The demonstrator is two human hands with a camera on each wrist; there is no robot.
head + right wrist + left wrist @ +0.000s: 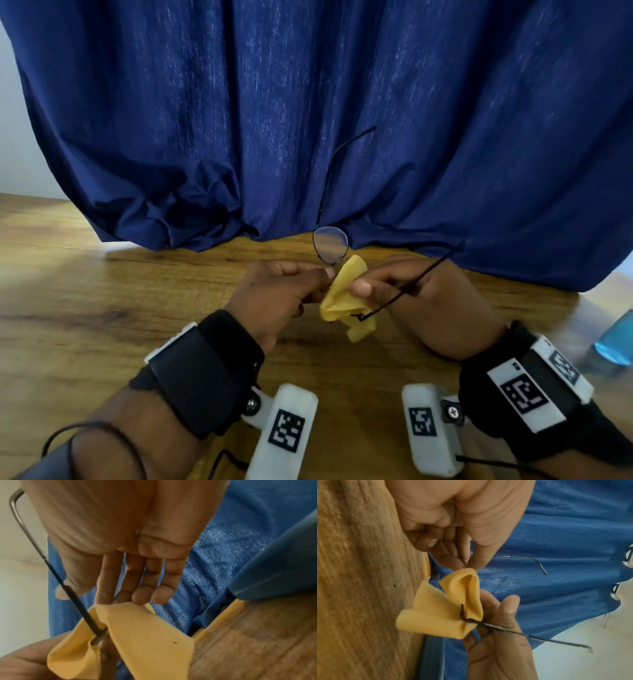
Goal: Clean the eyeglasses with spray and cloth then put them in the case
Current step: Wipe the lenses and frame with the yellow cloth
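Note:
Thin black-rimmed eyeglasses (330, 245) are held above the wooden table (137, 308), one bare lens standing up. My left hand (325, 274) pinches the frame just below that lens. My right hand (359, 287) pinches a yellow cloth (342, 301) folded over the other lens, thumb on top. One temple arm (329, 178) points up and the other runs right across my right hand. In the left wrist view the cloth (440, 615) wraps the hinge end. In the right wrist view the cloth (145, 635) hangs below my fingers (137, 588).
A blue spray bottle (616, 339) stands at the right edge of the table. A dark blue curtain (308, 120) hangs behind and bunches on the table's far side. A blurred blue object (283, 568) sits close on the right in the right wrist view.

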